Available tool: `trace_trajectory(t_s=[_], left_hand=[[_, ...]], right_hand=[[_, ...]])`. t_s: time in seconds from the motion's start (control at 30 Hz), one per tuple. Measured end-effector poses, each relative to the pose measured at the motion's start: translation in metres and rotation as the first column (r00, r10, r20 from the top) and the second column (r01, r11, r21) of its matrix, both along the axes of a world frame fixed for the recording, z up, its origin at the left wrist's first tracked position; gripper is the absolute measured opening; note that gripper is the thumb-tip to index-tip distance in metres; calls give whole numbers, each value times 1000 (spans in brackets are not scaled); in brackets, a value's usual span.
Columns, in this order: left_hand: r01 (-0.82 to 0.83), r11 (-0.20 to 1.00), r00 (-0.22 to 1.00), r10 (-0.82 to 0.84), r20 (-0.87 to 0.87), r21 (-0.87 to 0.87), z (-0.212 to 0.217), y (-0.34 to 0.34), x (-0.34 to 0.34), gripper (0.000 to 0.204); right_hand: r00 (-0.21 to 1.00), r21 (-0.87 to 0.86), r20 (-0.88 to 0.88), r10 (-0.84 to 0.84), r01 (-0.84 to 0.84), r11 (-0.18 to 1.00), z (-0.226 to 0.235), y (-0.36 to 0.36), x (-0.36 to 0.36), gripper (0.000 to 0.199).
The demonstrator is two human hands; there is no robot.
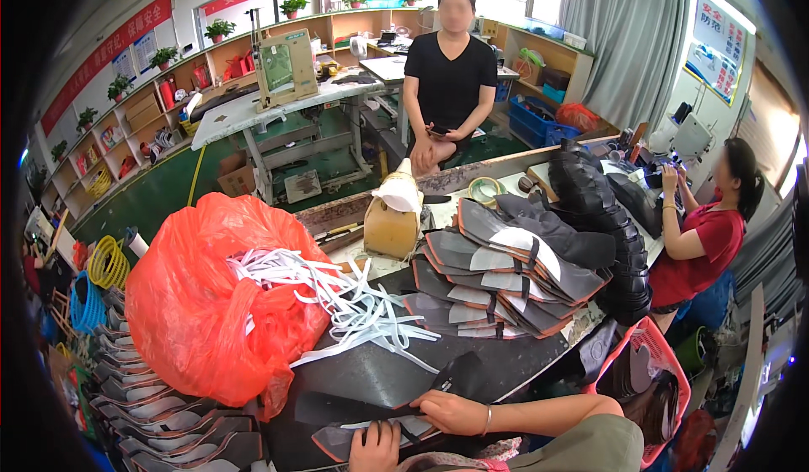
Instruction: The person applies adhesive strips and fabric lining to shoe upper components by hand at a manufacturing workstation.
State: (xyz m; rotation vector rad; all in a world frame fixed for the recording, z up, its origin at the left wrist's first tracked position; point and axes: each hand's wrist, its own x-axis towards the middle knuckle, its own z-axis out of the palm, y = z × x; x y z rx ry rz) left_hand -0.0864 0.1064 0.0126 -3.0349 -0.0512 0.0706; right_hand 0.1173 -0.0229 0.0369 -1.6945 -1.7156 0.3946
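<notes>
At the table's near edge lies a flat black-and-grey piece with an orange edge (331, 440), looking like a shoe upper. My left hand (375, 449) rests on it, fingers spread and pressing down beside a white strip (358, 426). Just to the right, my right hand (453, 411) has its fingers closed on a black flap (341, 408) along the far side of that piece; its fingertips are partly hidden. A heap of white strips (362, 303) spills from a red plastic bag (223, 295) beyond my left hand.
Stacked similar pieces (506, 282) stand beyond my right hand; more lie in a row (168, 421) at left. A yellowish machine block (392, 226) and black rolled stack (598, 227) are farther back. A pink basket (645, 329) stands right. One person (451, 76) sits opposite; another (704, 236) works at right.
</notes>
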Motion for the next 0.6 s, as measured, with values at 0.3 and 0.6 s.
trace_trajectory(t_s=[0.3, 0.6], left_hand=[[26, 981, 957, -80, 279, 193, 10, 13, 21, 46], [2, 987, 967, -43, 253, 160, 9, 11, 22, 51]], right_hand=[[966, -52, -222, -129, 120, 991, 3, 2, 4, 20], [981, 31, -173, -84, 90, 995, 0, -1, 2, 20]])
